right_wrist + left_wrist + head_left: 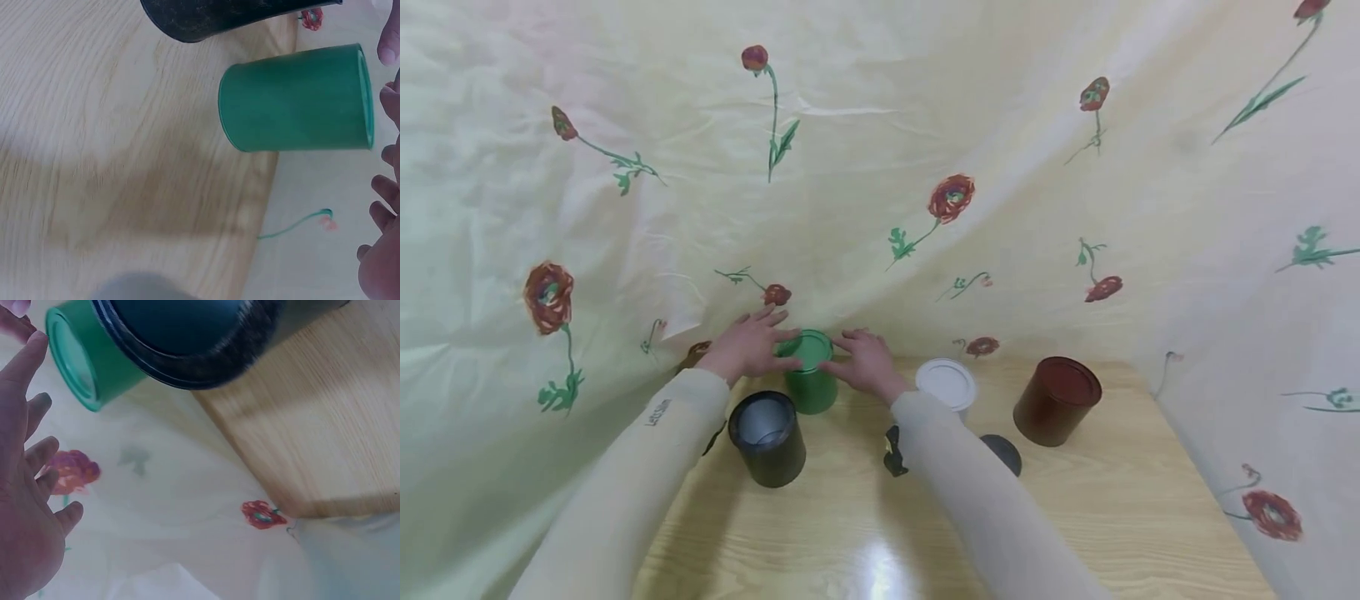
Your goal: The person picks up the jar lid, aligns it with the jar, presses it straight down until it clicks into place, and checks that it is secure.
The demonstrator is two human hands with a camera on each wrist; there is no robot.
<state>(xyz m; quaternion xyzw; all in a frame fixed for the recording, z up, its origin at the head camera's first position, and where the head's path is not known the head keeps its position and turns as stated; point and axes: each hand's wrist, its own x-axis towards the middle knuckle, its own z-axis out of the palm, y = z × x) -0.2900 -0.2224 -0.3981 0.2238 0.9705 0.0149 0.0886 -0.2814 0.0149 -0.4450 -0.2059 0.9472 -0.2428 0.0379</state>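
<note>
A green can (812, 392) with its green lid (811, 348) on stands upright at the back left of the table. My left hand (751, 343) is at the left of the lid, fingers spread and thumb pointing at the rim. On the other side, my right hand (868, 364) is held over the can's right edge, its fingers extended. The right wrist view shows the fingers just above the can's top, curled round nothing. Nearer to me, beside the left wrist, stands a black can (772, 454) with an open top.
A white can (946, 383) with a lid stands behind the right forearm, which partly hides a flat black disc (1002, 455). Farther right is a dark red can (1051, 412). Flower-patterned cloth (850, 150) hangs along the back and sides of the wooden table (842, 517).
</note>
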